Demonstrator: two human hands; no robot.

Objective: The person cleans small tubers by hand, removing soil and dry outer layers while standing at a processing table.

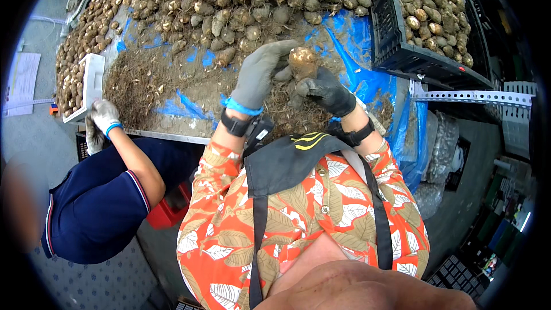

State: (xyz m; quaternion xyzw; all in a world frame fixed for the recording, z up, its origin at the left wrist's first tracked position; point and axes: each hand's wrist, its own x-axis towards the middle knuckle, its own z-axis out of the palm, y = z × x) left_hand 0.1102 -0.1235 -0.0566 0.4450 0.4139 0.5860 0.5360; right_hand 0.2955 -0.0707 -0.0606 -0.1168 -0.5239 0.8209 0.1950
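A brown taro corm [303,63] with a pale cut top is upright in my right hand [330,93], whose dark-gloved fingers and thumb are closed around its lower part. My left hand [255,77], in a grey glove with a blue band at the cuff, curves beside the corm's left side. Its fingers stretch toward the top of the corm and its thumb sits apart, low near the side; whether it touches the corm I cannot tell. Dirt and fibrous roots [298,116] lie on the table beneath both hands. A large heap of unpeeled taro [241,6] rises just beyond them.
A black crate [396,51] full of taro stands at the right. Blue plastic sheeting [359,77] covers the table. At the left, a co-worker's gloved hand [105,116] is beside a white tray [92,83]. Another person's gloved hand [74,0] shows at the far left.
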